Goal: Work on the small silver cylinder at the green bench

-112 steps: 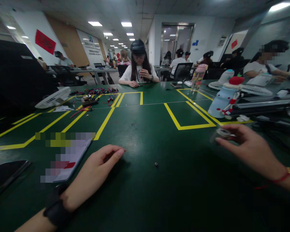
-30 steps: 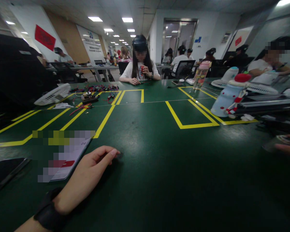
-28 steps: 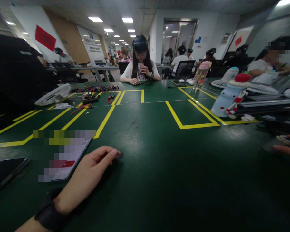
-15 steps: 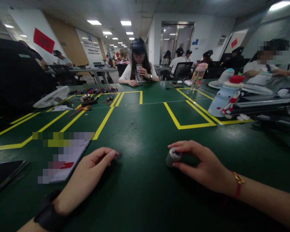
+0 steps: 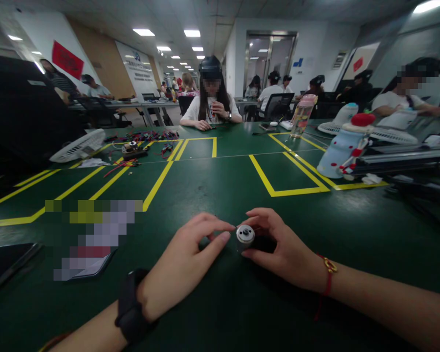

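Note:
My right hand (image 5: 269,234) has its thumb and fingers around a small silver cylindrical motor (image 5: 245,235). The motor stands upright on the green table, its round end face with a dark centre and small holes turned up. My left hand (image 5: 194,249) is just left of it, thumb and index finger drawn close together in a pinch. The index fingertip reaches the motor's upper left edge. Whatever is between those left fingertips is too small to make out. A black band circles the left wrist, a red cord bracelet the right.
Left of my hands lie a phone (image 5: 95,266), partly blurred out, and a dark device (image 5: 11,266). Wires and small parts (image 5: 150,136) lie farther back. A blue bottle with a red top (image 5: 337,151) and metal rails stand right. A person (image 5: 209,105) sits opposite.
My left hand has moved right, away from the phone, up to the motor. My right hand has brought the motor a little left, and its end face now shows more fully.

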Available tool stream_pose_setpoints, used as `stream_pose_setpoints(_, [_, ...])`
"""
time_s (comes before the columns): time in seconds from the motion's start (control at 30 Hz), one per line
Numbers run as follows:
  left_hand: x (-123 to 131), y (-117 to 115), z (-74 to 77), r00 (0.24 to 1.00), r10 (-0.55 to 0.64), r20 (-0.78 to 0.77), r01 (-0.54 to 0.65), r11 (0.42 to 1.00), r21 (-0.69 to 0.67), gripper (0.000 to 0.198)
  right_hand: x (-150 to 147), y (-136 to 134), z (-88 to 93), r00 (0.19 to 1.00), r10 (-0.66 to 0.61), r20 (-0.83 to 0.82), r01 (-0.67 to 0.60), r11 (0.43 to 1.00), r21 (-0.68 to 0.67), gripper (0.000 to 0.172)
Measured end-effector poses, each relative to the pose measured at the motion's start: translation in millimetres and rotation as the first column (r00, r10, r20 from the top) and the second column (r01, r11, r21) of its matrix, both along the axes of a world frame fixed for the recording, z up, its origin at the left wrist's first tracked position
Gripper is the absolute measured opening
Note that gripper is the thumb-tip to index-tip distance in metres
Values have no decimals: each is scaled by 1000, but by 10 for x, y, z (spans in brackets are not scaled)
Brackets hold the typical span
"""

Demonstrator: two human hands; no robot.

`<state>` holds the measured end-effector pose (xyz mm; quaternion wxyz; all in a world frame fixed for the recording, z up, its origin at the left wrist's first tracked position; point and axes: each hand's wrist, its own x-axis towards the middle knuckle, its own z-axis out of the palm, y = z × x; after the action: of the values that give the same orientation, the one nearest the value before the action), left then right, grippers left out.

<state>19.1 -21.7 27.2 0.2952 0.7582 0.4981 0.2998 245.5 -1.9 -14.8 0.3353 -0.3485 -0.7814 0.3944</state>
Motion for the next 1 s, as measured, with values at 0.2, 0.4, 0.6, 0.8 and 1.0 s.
stream_pose_setpoints(0.2, [290,100,103,1000,-8,10,8,1000,27,17,1,44,-55,1000,-17,2,16,1000,15,60])
stream_pose_setpoints(0.4, [240,108,114,1000,0,31,-2,999,45,15,4,30,-17,999,3,44,-4,999,41,56])
stream_pose_setpoints(0.6, [154,90,47,999,38,21,-38,999,-3,14,6,14,19,988,-66,137,46,988,146,57])
stream_pose_setpoints(0.8, [294,52,92,999,-49,23,48,998,32,18,-8,37,-8,997,-45,69,39,995,94,60])
stream_pose_setpoints(1.0, [305,109,142,992,86,94,-92,993,68,11,-5,20,-7,998,-30,63,27,998,48,61])
